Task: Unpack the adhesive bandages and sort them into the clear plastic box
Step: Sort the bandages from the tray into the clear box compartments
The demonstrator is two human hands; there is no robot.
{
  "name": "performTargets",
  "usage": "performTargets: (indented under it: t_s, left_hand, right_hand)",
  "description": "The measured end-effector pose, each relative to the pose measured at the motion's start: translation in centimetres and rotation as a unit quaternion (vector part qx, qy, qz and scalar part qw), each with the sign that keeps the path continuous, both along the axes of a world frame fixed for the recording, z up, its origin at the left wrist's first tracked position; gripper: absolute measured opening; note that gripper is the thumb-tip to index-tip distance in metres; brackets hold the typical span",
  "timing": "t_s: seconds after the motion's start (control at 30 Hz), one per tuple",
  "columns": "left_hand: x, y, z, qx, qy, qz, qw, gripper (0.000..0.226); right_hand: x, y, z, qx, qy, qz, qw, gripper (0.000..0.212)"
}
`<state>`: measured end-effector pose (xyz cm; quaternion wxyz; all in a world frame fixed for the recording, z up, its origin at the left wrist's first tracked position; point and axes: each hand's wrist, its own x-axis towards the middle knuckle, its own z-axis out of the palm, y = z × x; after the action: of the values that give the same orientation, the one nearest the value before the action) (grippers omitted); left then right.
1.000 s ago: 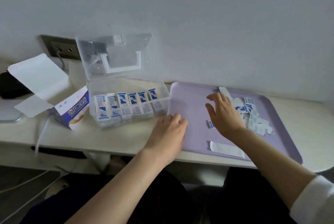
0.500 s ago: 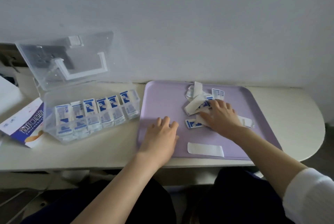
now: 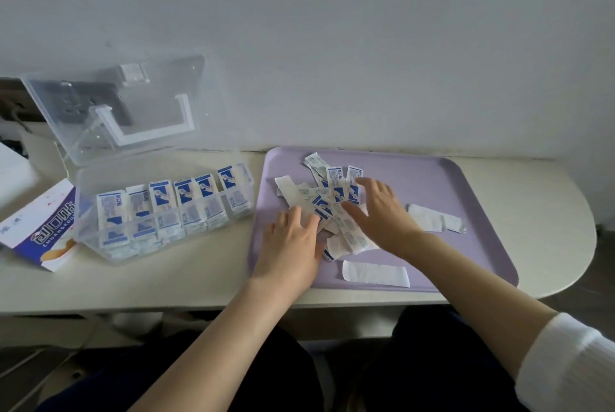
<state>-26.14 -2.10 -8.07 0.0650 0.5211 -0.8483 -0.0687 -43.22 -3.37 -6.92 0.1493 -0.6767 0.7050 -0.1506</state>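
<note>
Both hands flat on the loose bandage pile – none picked yet.

Left hand (image 3: 293, 245) and right hand (image 3: 382, 212) lie released, fingers spread, holding nothing; they press the adhesive bandages (image 3: 327, 198) from either side, so the pile sits btwn them on the purple tray (image 3: 466, 198). Strips point every way, most w/ long axis running away from the person. The clear plastic box (image 3: 133, 175), lid up, stands on the desk (image 3: 166, 278) left of the tray – left hand is nearer it, so carrying likely falls to that side.
</note>
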Motion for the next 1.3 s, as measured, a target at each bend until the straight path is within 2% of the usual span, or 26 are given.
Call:
performTargets:
  t_s: [0.13, 0.27, 0.33, 0.43, 0.53, 0.63, 0.77, 0.9, 1.07, 1.2, 1.3]
  left_hand:
    - [0.0, 0.2, -0.2, 0.018, 0.004, -0.038, 0.999, 0.031]
    - [0.3, 0.3, -0.2, 0.037, 0.037, -0.068, 0.996, 0.032]
    - [0.4, 0.3, -0.1, 0.039, 0.042, -0.074, 0.996, 0.031]
    - [0.5, 0.1, 0.0, 0.033, 0.047, -0.049, 0.997, 0.030]
    - [0.8, -0.1, 0.0, 0.016, 0.054, -0.009, 0.998, 0.034]
    - [1.1, -0.5, -0.1, 0.027, 0.069, 0.000, 0.997, 0.033]
    - [1.0, -0.8, -0.1, 0.029, 0.061, -0.004, 0.998, 0.035]
    - [0.9, -0.6, -0.1, 0.010, 0.043, -0.008, 0.999, 0.041]
    - [1.0, -0.9, 0.0, -0.005, 0.059, -0.006, 0.998, 0.031]
    - [1.1, -1.0, 0.1, 0.006, 0.095, -0.002, 0.995, 0.029]
    - [1.0, -0.8, 0.1, 0.023, 0.129, 0.019, 0.991, 0.033]
  right_hand:
    - [0.1, -0.8, -0.3, 0.066, -0.072, -0.071, 0.993, 0.055]
    - [2.0, -1.7, -0.1, 0.067, -0.165, -0.079, 0.981, 0.060]
    - [3.0, -2.0, 0.2, 0.058, -0.150, -0.068, 0.985, 0.061]
    - [3.7, -2.4, 0.8, 0.055, -0.081, -0.060, 0.993, 0.070]
    - [4.2, -2.9, 0.8, 0.077, -0.143, -0.078, 0.984, 0.075]
    - [4.9, -3.3, 0.6, 0.099, -0.156, -0.072, 0.980, 0.063]
    - [5.5, -3.4, 0.4, 0.102, -0.115, -0.055, 0.987, 0.042]
    - [5.2, -3.8, 0.1, 0.101, -0.093, -0.068, 0.988, 0.034]
    - [4.9, -3.8, 0.1, 0.110, -0.100, -0.065, 0.987, 0.020]
    - [4.6, -3.8, 0.3, 0.093, -0.078, -0.070, 0.990, 0.021]
    - [4.7, -3.5, 0.7, 0.084, -0.114, -0.068, 0.988, 0.041]
